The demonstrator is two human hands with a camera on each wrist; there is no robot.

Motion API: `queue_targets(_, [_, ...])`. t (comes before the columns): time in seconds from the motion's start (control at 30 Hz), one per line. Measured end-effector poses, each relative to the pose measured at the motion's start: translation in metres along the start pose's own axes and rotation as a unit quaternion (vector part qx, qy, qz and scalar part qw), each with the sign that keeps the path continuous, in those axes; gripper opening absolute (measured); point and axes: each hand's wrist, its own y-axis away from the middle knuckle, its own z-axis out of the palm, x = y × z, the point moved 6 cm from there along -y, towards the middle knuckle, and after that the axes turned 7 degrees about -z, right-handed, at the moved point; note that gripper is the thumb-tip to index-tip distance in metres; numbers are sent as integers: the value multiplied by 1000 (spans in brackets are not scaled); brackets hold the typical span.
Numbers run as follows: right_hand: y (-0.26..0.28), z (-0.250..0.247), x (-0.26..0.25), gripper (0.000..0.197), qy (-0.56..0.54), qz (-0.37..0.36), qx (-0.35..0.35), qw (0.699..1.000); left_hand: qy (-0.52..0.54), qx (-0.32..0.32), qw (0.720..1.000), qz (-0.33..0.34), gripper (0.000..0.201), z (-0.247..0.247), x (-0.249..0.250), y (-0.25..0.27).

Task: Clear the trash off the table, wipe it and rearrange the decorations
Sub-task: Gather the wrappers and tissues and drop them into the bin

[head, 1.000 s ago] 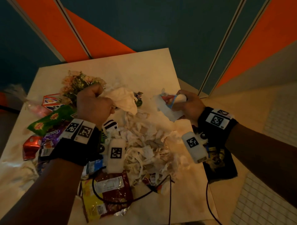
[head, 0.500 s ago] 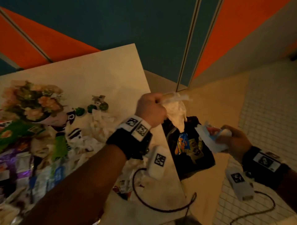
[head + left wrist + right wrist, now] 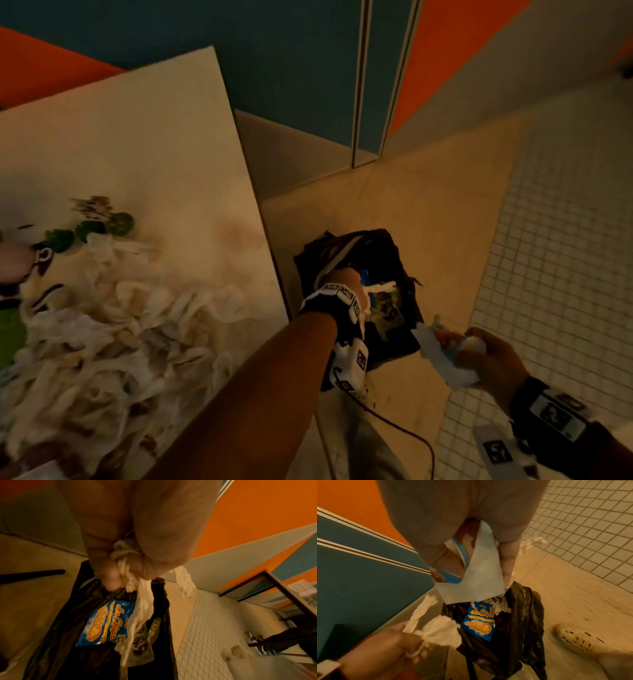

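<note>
Clutching crumpled tissue (image 3: 440,632) in the fisted left hand (image 3: 342,279) above the black trash bag (image 3: 518,635); pinching a white-and-blue wrapper (image 3: 476,577) in the right hand (image 3: 493,359), just beside.

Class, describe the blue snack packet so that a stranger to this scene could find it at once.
Find the black rubbish bag on the floor beside the table. Inside its open mouth, under the left hand, lies the blue snack packet. Alone there, it is bright blue with yellow "Mr. Chips" lettering.

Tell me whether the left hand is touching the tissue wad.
Touching. The left wrist view shows the left hand with its fingers curled round the tissue wad, strands hanging over the black trash bag.
</note>
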Motion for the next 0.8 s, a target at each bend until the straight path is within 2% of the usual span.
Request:
queue_targets(0.07, [-7, 0, 9, 20, 16, 7, -2, 1000, -13, 5, 1000, 4, 49, 18, 4, -15])
queue_targets(0.1, [-11, 2, 12, 20, 27, 13, -6, 1000, -12, 12, 1000, 6, 48, 24, 5, -17])
queue_targets(0.17, [-19, 7, 16, 20, 58, 19, -9, 998, 1, 15, 1000, 7, 35, 30, 6, -22])
queue_targets(0.23, [-26, 14, 15, 23, 94, 28, -10, 995, 19, 9, 1000, 1, 7, 27, 5, -17])
queue_targets(0.3, [-35, 23, 11, 25, 103, 33, -10, 994, 57, 31, 998, 13, 34, 17, 6, -14])
queue_targets(0.33, [-41, 28, 8, 24, 104, 28, -12, 994, 86, 44, 995, 15, 35, 7, 7, -9])
queue_targets(0.4, [-50, 41, -3, 18, 118, 23, -24, 992, 101, 73, 992, 10, 10, -22, 8, 6])
queue_targets(0.43, [-54, 48, -7, 15, 124, 24, -30, 991, 109, 94, 989, 21, 8, -39, 9, 14])
queue_targets(0.47, [-60, 54, -9, 21, 131, 27, -32, 991, 114, 117, 986, 38, 17, -57, 9, 20])
queue_targets(0.57, [-77, 69, -17, 45, 170, 19, -29, 985, 178, 196, 961, 80, 24, -113, 7, 59])
queue_targets(0.7, [-86, 83, -25, 57, 274, -3, -56, 960, 282, 270, 910, 139, 14, -163, -14, 116])
queue_targets(0.8, [-79, 89, -43, 58, 331, -45, -72, 940, 297, 303, 890, 166, 13, -177, -43, 156])
